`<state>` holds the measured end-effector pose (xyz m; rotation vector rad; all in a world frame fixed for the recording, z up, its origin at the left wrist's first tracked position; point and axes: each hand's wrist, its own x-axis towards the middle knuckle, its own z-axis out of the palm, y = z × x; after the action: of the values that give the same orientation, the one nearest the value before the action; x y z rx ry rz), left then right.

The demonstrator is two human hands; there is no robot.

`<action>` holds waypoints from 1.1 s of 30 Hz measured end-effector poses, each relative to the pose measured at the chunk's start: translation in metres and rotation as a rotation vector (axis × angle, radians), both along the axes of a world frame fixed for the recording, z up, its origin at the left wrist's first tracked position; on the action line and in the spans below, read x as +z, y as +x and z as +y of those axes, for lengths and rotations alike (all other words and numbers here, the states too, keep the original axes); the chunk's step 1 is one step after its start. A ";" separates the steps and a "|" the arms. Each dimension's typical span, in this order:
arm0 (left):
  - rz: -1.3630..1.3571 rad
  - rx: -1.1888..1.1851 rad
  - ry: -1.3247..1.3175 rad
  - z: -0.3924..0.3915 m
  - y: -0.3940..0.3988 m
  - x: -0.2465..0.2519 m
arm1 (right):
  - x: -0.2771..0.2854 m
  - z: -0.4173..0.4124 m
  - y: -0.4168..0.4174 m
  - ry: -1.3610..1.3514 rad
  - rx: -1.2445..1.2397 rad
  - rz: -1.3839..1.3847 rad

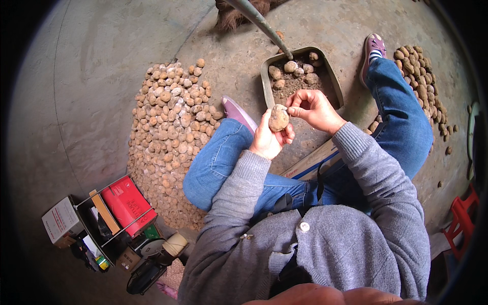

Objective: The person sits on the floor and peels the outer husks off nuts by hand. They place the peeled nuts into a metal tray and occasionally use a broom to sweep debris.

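My left hand (pixel 268 139) holds a potato (pixel 278 118) with dirt on its skin, the fingers curled under it. The thumb and fingertips of my right hand (pixel 314 110) are pinched at the potato's right edge; whether something small is between them cannot be told. Just beyond my hands lies a long-handled dustpan (pixel 331 72) with several potatoes (pixel 290 66) and loose soil in it. To the left spreads a large heap of small round potatoes (pixel 171 114), some with whitish patches. A smaller potato pile (pixel 421 82) lies beyond my right leg.
A broom's bristles (pixel 244 17) show at the top, beside the dustpan's handle (pixel 259 21). Between my legs is a printed cardboard box (pixel 312 160). A rack with a red box (pixel 127 206) stands at lower left, a white carton (pixel 63 221) beside it. A red plastic stool (pixel 461 221) is at right.
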<state>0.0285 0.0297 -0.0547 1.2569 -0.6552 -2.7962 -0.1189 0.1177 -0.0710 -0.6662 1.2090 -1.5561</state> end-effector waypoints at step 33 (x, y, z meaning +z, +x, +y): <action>0.071 0.076 0.042 -0.002 0.006 -0.012 | -0.003 -0.001 -0.001 0.223 -0.105 0.076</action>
<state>0.0349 0.0274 -0.0667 1.1570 -0.5359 -2.7915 -0.1198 0.1172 -0.0741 -0.5262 1.4700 -1.4637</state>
